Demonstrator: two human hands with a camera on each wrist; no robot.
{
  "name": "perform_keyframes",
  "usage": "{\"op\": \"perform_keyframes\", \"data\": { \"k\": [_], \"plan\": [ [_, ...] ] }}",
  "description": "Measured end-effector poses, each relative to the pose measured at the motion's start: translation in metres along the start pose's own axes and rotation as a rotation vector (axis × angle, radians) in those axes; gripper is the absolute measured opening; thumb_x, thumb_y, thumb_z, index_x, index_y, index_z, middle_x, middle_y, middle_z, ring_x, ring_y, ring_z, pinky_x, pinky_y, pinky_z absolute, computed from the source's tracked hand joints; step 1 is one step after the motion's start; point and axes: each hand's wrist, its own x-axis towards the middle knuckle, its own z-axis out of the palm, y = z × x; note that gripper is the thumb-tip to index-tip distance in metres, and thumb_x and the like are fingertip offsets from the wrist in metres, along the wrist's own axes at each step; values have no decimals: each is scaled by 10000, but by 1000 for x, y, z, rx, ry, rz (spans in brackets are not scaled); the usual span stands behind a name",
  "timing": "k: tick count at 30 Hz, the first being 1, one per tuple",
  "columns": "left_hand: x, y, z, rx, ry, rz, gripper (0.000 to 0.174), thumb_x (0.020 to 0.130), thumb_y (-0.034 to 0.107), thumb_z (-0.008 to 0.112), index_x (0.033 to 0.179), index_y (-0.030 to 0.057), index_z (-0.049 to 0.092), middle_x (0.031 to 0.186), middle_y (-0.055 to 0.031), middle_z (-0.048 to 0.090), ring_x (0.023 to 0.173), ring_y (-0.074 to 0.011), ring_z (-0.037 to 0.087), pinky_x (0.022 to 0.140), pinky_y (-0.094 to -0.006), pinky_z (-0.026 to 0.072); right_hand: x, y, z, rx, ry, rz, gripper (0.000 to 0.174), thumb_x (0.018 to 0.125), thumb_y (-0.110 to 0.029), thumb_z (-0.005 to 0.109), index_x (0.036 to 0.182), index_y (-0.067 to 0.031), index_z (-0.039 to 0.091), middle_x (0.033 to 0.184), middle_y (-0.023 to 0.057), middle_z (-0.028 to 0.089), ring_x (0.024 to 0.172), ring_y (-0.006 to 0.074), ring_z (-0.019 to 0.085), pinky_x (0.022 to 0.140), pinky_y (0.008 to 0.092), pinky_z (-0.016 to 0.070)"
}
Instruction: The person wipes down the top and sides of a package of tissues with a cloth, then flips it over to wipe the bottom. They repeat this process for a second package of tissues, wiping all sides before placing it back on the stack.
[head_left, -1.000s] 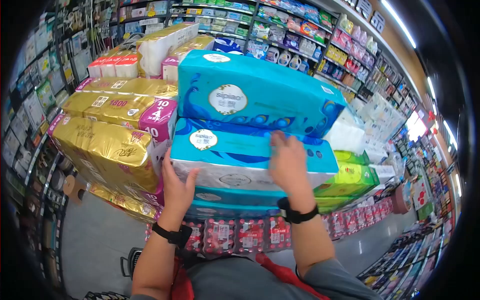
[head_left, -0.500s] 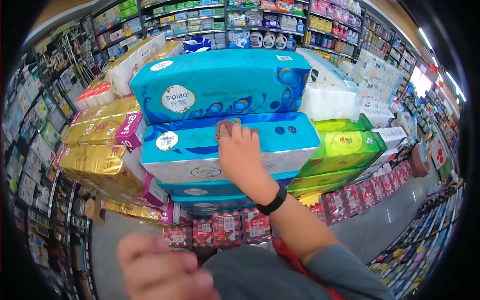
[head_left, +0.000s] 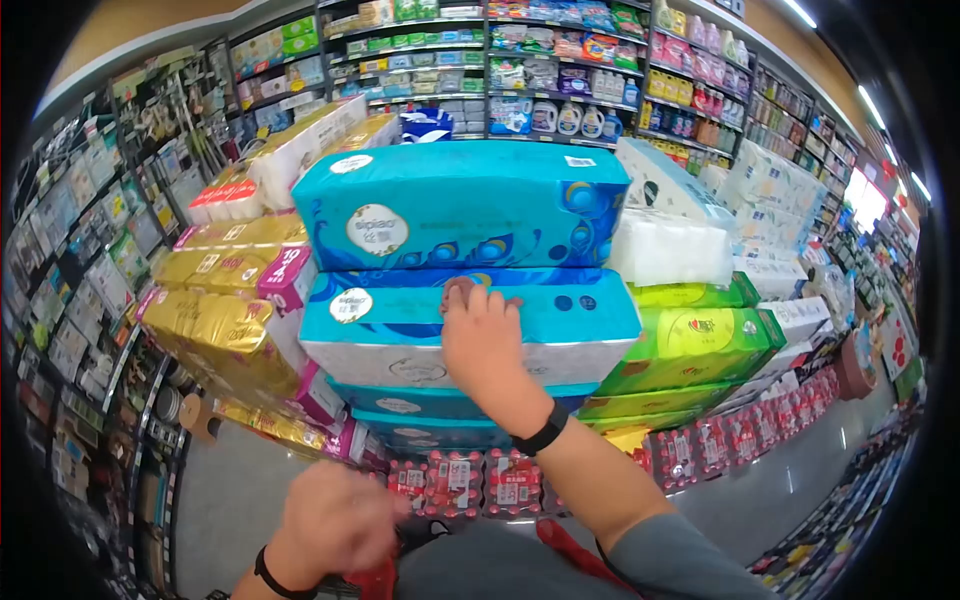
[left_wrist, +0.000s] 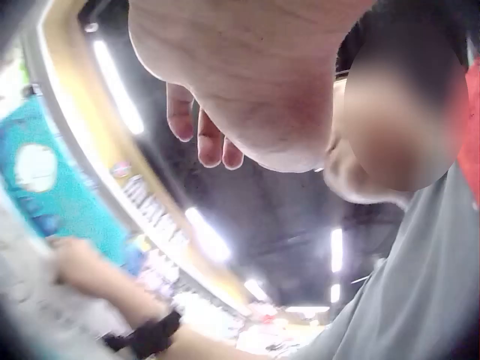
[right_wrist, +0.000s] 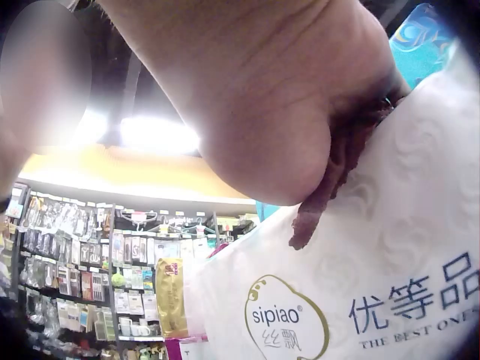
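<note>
My right hand (head_left: 484,342) rests on top of the front blue-and-white pack of tissue (head_left: 575,358), its fingers bent over a brown cloth (head_left: 458,293). In the right wrist view a corner of the cloth (right_wrist: 306,225) hangs out below the palm against the pack's white side. A second blue pack (head_left: 450,205) stands higher, right behind the front one. My left hand (head_left: 335,515) is low in front of my body, away from the packs and blurred. Its fingers (left_wrist: 209,146) hang loosely bent in the left wrist view, holding nothing.
Gold tissue packs (head_left: 225,330) are stacked to the left, green packs (head_left: 690,345) to the right. Red shrink-wrapped bottle packs (head_left: 455,485) line the floor below. Stocked shelves (head_left: 565,70) stand behind, and grey floor (head_left: 240,500) shows at lower left.
My left hand has left the front pack's left end and come down near my body. The right hand with the cloth has moved left along the pack's top.
</note>
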Motion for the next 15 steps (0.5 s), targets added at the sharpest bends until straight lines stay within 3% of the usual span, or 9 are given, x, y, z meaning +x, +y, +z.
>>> {"op": "perform_keyframes", "data": {
  "k": [1, 3, 4, 5, 7, 9, 15],
  "plan": [
    [-38, -25, 38, -42, -53, -270, 214, 1040, 157, 764, 1226, 109, 858, 1104, -80, 845, 957, -287, 803, 875, -428, 644, -1, 0, 1, -47, 23, -15, 446, 1030, -191, 695, 1417, 24, 754, 1193, 139, 690, 1096, 336, 669, 927, 499, 532],
    [-158, -74, 88, -217, -351, -774, 76, 1080, 115, 712, 1109, 95, 780, 1013, -162, 804, 903, -346, 761, 827, -462, 617, -2, 1, 2, -36, 41, -12, 466, 1019, -193, 696, 1420, 35, 755, 1180, 132, 684, 1085, 330, 663, 921, 494, 530],
    [-245, -92, 111, -274, -514, -779, 175, 1115, 171, 697, 1209, 78, 811, 1051, -179, 817, 958, -361, 794, 847, -437, 623, -1, 1, 3, -29, 48, -14, 475, 1013, -194, 696, 1422, 41, 755, 1174, 129, 681, 1079, 327, 660, 918, 492, 529],
    [-293, -92, 128, -291, -677, -959, 177, 1114, 174, 697, 1209, 78, 811, 1051, -179, 818, 959, -363, 794, 848, -440, 624, 0, 1, 4, -19, 57, -6, 476, 1008, -194, 699, 1418, 40, 756, 1170, 126, 677, 1074, 324, 656, 916, 491, 527],
    [-317, -77, 158, -325, -739, -1250, 182, 1113, 181, 697, 1209, 78, 812, 1053, -180, 819, 961, -366, 795, 851, -445, 625, -2, 0, 5, 1, 65, 3, 477, 998, -195, 703, 1411, 39, 759, 1162, 120, 670, 1064, 319, 650, 914, 488, 524],
    [-315, -66, 197, -357, -684, -1409, 186, 1112, 188, 697, 1209, 77, 812, 1055, -181, 820, 963, -370, 796, 853, -450, 626, -3, 1, 6, 5, 88, -1, 489, 990, -193, 705, 1413, 47, 748, 1164, 120, 668, 1063, 318, 650, 915, 487, 523],
    [-312, -46, 264, -415, -516, -1530, 201, 1110, 208, 696, 1208, 77, 813, 1060, -184, 823, 969, -381, 798, 861, -464, 629, -2, 3, 3, 1, 15, -33, 530, 976, -188, 706, 1433, 80, 707, 1182, 143, 664, 1075, 330, 649, 934, 494, 529]
  ]
}}
